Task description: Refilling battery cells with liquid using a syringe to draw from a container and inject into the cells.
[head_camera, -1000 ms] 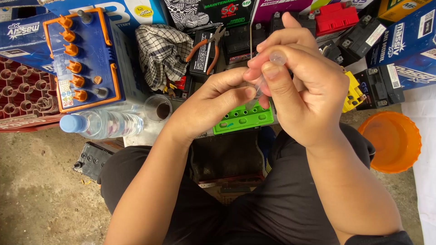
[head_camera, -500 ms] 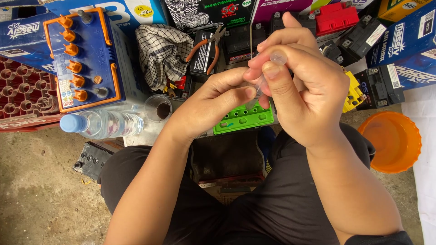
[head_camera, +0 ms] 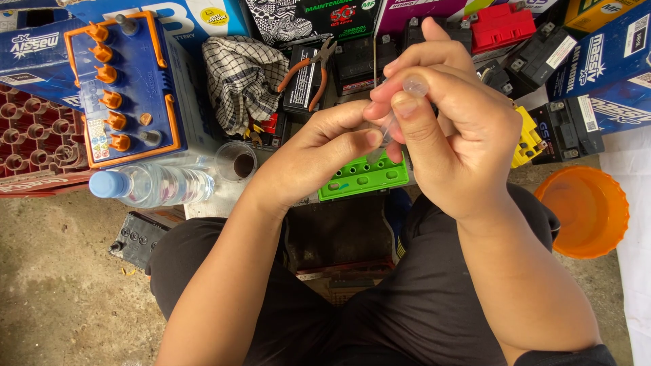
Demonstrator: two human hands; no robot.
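A seated person holds both hands together above their lap. The right hand (head_camera: 451,146) pinches a small clear plastic tube (head_camera: 400,108) between thumb and fingers, rounded end up. The left hand (head_camera: 319,156) is closed on the tube's lower end, fingertips meeting the right thumb. Nothing has shifted over the last second; both hands keep the same grip, so the work looks paused mid-hold. Just beneath the hands sits a bright green battery top (head_camera: 364,177) with a row of holes. To the left lie a clear water bottle (head_camera: 152,186) with a blue cap, a small plastic cup (head_camera: 236,161), and a blue battery (head_camera: 125,88) with orange caps. Beyond are a checked cloth (head_camera: 241,78) and orange-handled pliers (head_camera: 308,68). An orange bowl (head_camera: 583,211) sits on the floor at right.
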